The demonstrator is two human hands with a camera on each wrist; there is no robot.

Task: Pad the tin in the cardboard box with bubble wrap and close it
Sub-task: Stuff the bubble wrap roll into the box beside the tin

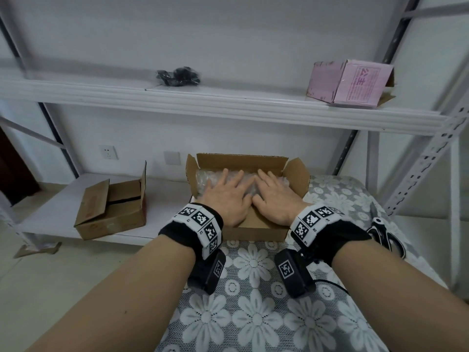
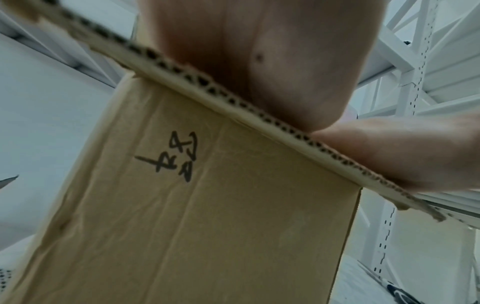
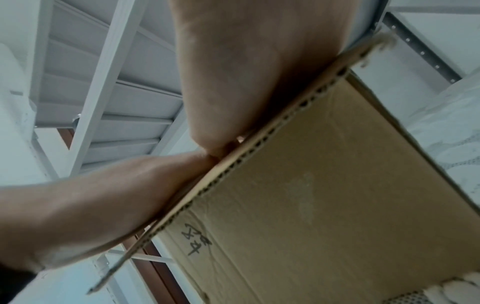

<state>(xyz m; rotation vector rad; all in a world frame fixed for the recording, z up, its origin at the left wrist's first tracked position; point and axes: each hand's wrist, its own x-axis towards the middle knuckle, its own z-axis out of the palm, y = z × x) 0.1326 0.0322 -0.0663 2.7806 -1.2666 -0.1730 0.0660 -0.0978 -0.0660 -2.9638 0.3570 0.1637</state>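
1. Head view, left of centre: a second brown carton [image 1: 111, 209] sits open on the low white shelf [image 1: 50, 214].
2. Centre: the cardboard box [image 1: 295, 176] stands open on the flowered cloth [image 1: 253, 313], bubble wrap [image 1: 203, 180] filling it (the tin itself is hidden).
3. Left hand [image 1: 227, 196] and right hand [image 1: 275, 196] lie flat on the wrap — fingers straight, grasping nothing, thumbs nearly touching.
4. Right edge: black scissors [image 1: 385, 235]; upper right, a pink box [image 1: 350, 82].
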